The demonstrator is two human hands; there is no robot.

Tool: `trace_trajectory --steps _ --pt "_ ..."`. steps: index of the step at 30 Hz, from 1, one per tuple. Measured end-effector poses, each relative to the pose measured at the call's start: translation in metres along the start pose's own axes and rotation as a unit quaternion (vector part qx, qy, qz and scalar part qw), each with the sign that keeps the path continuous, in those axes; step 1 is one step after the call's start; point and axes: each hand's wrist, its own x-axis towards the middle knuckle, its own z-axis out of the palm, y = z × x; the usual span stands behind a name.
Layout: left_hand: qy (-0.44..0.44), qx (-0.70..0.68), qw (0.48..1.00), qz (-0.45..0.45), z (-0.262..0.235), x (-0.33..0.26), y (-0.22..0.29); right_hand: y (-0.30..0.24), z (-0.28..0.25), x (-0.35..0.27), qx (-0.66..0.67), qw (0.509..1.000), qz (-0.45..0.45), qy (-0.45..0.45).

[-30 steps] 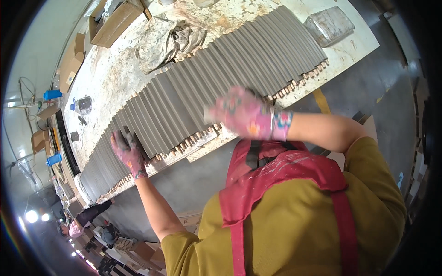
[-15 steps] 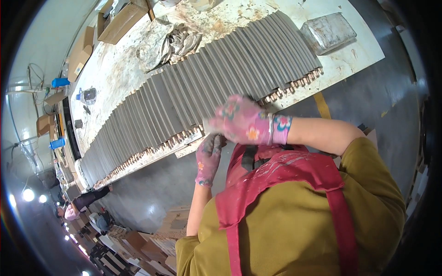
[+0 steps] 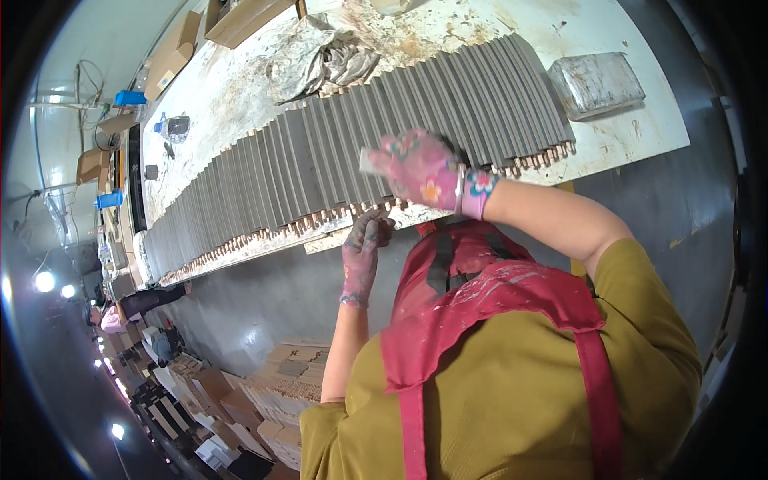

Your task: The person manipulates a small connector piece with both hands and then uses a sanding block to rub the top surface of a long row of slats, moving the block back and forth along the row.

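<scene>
A long row of grey strips [image 3: 308, 160] with pale wooden peg ends lies side by side on the table. Over the middle of the row, my right hand [image 3: 424, 174], in a pink flowered glove, is closed on a small whitish flat piece [image 3: 370, 162]. The kind of piece is not clear. My left hand [image 3: 362, 254], in a similar stained glove, is beside the peg ends at the near edge. Its fingers are curled together, and what they hold, if anything, is hidden.
The paint-stained white table [image 3: 632, 132] bears a wrapped silvery block [image 3: 596, 84] at the right and a crumpled cloth [image 3: 344, 64] behind the row. Cardboard boxes [image 3: 244, 20] stand far left. Another person [image 3: 132, 310] is at the table's distant left end. Stacked boards [image 3: 288, 372] sit lower left.
Both my hands have moved farther forward. The right one is now higher over the strips with the whitish piece, and the left one has come up to the peg ends. The view has shifted slightly.
</scene>
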Motion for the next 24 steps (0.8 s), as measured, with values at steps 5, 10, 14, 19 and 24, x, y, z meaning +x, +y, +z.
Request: trace_trajectory --steps 5,10,14,19,24 --pt "-0.021 0.012 1.000 -0.015 -0.003 0.003 0.003 -0.013 -0.004 -0.014 0.025 0.990 -0.085 -0.112" --pt "-0.055 -0.051 0.997 -0.024 -0.009 0.004 0.006 0.015 0.008 0.011 -0.052 0.998 0.003 0.027" --pt "-0.079 -0.011 0.996 -0.048 -0.027 -0.002 0.007 -0.023 0.009 -0.013 -0.017 0.995 -0.056 -0.083" --pt "-0.054 0.065 0.996 -0.010 -0.074 -0.015 0.041 -0.012 0.026 0.024 -0.011 0.995 0.061 0.073" --pt "0.096 0.123 0.980 0.127 -0.203 0.002 0.093 -0.049 0.023 -0.003 -0.021 0.996 0.053 -0.067"
